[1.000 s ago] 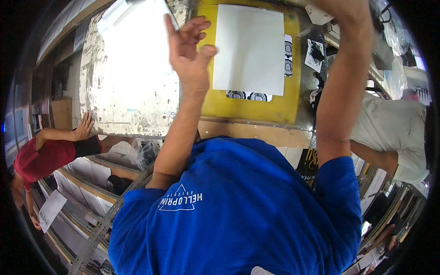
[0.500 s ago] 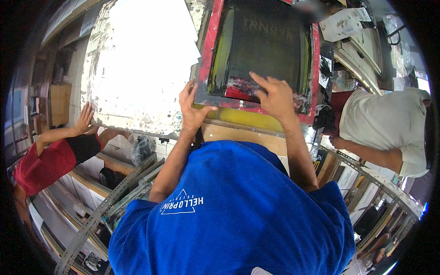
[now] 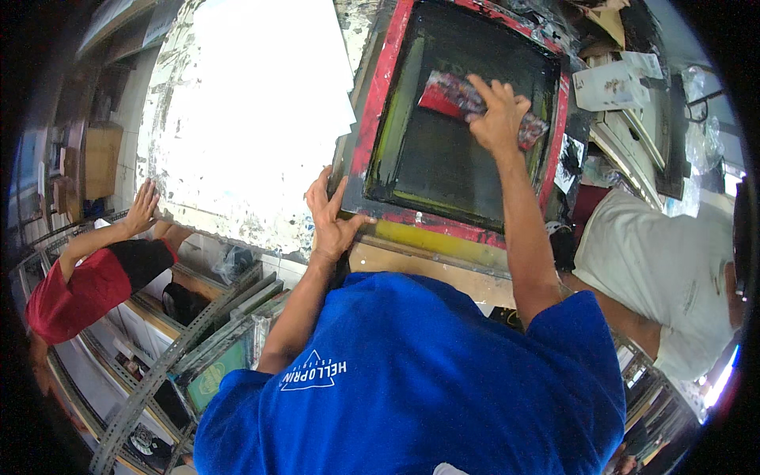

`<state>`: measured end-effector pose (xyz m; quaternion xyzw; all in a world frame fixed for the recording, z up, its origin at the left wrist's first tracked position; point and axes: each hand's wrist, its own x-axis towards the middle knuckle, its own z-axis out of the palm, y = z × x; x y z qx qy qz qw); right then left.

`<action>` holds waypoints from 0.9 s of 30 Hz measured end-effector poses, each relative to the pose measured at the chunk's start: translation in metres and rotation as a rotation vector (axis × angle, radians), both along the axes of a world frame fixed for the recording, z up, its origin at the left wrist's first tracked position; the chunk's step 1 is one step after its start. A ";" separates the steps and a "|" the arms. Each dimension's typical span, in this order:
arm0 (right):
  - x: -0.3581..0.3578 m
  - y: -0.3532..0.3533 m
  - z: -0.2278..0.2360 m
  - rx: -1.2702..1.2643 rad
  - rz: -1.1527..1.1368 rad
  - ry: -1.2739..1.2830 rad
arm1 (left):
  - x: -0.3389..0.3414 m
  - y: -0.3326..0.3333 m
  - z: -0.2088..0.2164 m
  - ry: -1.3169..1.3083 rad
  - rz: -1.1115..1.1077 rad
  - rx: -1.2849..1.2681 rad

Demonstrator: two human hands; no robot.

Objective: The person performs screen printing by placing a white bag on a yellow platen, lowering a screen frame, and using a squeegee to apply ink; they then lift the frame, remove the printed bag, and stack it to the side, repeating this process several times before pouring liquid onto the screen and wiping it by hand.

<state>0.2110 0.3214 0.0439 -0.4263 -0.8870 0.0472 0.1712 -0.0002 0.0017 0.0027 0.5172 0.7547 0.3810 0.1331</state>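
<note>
A screen printing frame [image 3: 378, 107] with red, ink-smeared sides lies in front of me, its dark mesh [image 3: 443, 162] coated with black ink. Across the far half of the mesh lies a red squeegee [image 3: 441, 99], blotched with dark ink. My right hand [image 3: 500, 119] grips it from above near its middle, slightly blurred, with one finger stretched along it. At the near left corner of the frame, my left hand [image 3: 328, 218] is spread open, its thumb at the frame's edge and its fingers pointing away from me.
White sheets [image 3: 261, 71] cover a paint-spattered board [image 3: 178, 186] on the left. A person in red [image 3: 87, 285] rests a hand on that board's edge. To the right stands a person in a pale shirt [image 3: 657, 253]; a whitish plastic container [image 3: 609, 85] sits beyond. Metal racks flank me.
My right hand has pushed the squeegee from the near edge of the mesh to its far half. My left hand stays by the frame corner. The view has shifted slightly.
</note>
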 end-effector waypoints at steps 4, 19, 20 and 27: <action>-0.019 0.067 -0.013 0.180 0.054 0.101 | 0.001 -0.002 0.000 -0.031 0.006 0.007; -0.067 0.190 0.024 0.048 -0.023 -0.092 | 0.001 -0.002 0.001 -0.064 0.012 0.047; -0.056 0.211 0.007 0.009 -0.046 -0.104 | -0.002 0.000 0.003 -0.060 -0.015 0.050; -0.049 0.241 -0.035 0.144 -0.108 -0.176 | -0.003 -0.006 -0.005 -0.066 -0.047 0.032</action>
